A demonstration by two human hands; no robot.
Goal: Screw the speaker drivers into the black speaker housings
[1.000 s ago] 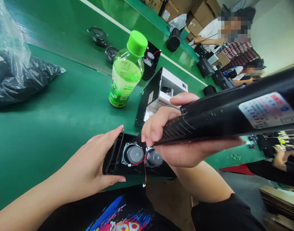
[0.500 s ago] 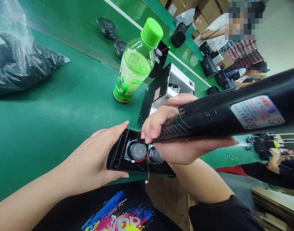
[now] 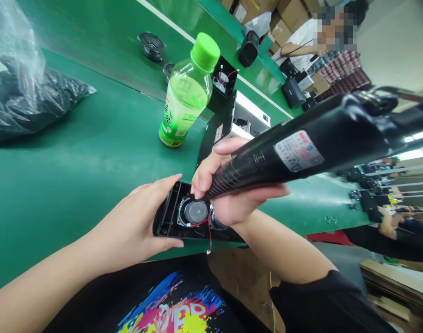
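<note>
Thumb and fingers of my left hand (image 3: pixel 138 222) clasp the left end of a black speaker housing (image 3: pixel 168 217) lying at the table's near edge. Inside it sit two round speaker drivers (image 3: pixel 196 212) with thin red and black wires (image 3: pixel 210 238) ending in white plugs; the second is partly behind my right hand. My right hand (image 3: pixel 225 189) is wrapped round a black electric screwdriver (image 3: pixel 260 159) with a white label, slanting up to the right. Its tip points down at the housing near the first driver, hidden by my fingers.
A green-capped tea bottle (image 3: pixel 185 92) stands beyond the housing, beside a black and white machine (image 3: pixel 218 129). A plastic bag of black parts (image 3: pixel 34 101) lies left. Loose drivers (image 3: pixel 151 46) and another open housing (image 3: pixel 223 81) are farther back. A person (image 3: pixel 301 37) works across the table.
The screwdriver's body has shifted left and its rear end now shows at the right. My right hand has moved slightly left; my left hand keeps its hold on the housing.
</note>
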